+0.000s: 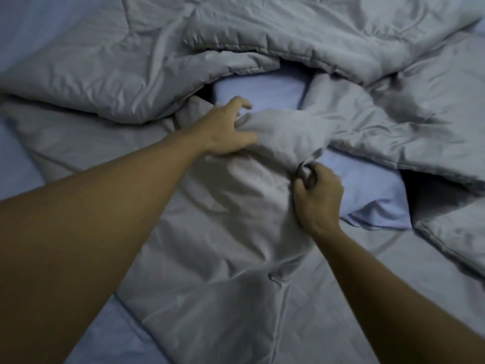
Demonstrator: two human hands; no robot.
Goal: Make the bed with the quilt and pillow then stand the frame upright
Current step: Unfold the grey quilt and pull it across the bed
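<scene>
The bed [15,166] fills the view, its pale blue sheet bare along the near left edge. The grey quilt [288,35] lies across most of it, crumpled and folded back on itself, heaped at the far side and flatter towards you, so it is on the bed but not yet spread. A pale blue corner [372,203] shows from under the quilt on the right. It could be the pillow, though that is not certain. The frame is not in sight. Your left hand [228,130] reaches to the middle and grips a bunched ridge of quilt, probably to lift the tangled fold clear. Your right hand [319,199] is nearer and just to the right, its fingers [309,179] clenched in a pinch on the edge of that same fold. With both holds on one ridge, you look set to draw the fabric apart and find a straight edge. Spreading has barely started.
</scene>
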